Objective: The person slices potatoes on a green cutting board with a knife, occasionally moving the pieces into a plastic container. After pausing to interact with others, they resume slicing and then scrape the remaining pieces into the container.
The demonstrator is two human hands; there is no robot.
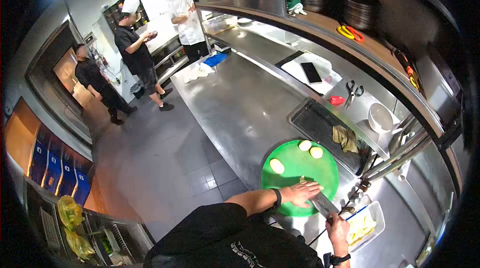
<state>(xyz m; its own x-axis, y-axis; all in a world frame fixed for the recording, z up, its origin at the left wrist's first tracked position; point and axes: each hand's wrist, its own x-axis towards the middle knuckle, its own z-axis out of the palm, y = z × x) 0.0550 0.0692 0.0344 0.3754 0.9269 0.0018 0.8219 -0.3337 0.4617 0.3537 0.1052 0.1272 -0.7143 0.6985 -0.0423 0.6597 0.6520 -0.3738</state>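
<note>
My right hand [338,229] is closed around the handle of a broad-bladed kitchen knife [323,205], whose blade reaches onto a round green cutting board [270,172]. Flat on the board lies my left hand [301,194], fingers stretched out beside the blade. A small pale piece [302,180] shows at its edge; whatever is beneath the palm is hidden. Three pale yellow ovals that look like peeled potatoes rest on the board: one potato [276,166] at the left, a second potato [304,145] and a third potato [316,152] at the far side.
Right of the board stands a clear container [378,220] of yellow cut pieces. Beyond lie a black tray [312,118] with a crumpled cloth [345,139], scissors [354,93], a white bowl [381,118] and a phone [311,73]. Three people stand in the background at left.
</note>
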